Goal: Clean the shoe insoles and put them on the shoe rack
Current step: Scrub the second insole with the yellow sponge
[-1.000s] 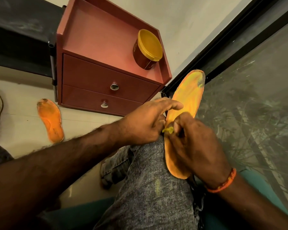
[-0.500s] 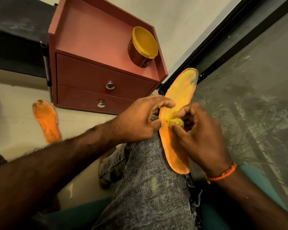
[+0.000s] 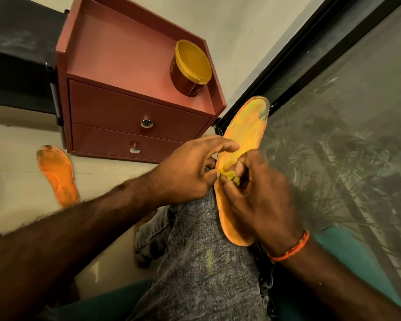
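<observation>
An orange insole stands on edge against my knee, toe end up near the window frame, with a grey smudge at its tip. My left hand grips its left edge at mid-length. My right hand pinches a small yellow wad of cloth and presses it on the insole's middle. The second orange insole lies flat on the floor at the left, dirty at its toe.
A red two-drawer cabinet stands ahead, a maroon tub with a yellow lid on its top. A dark rack is at the far left. A glass window runs along the right. My grey trouser leg fills the lower middle.
My right hand with the wad has shifted slightly along the insole's middle, rubbing it. The left hand keeps its grip on the edge.
</observation>
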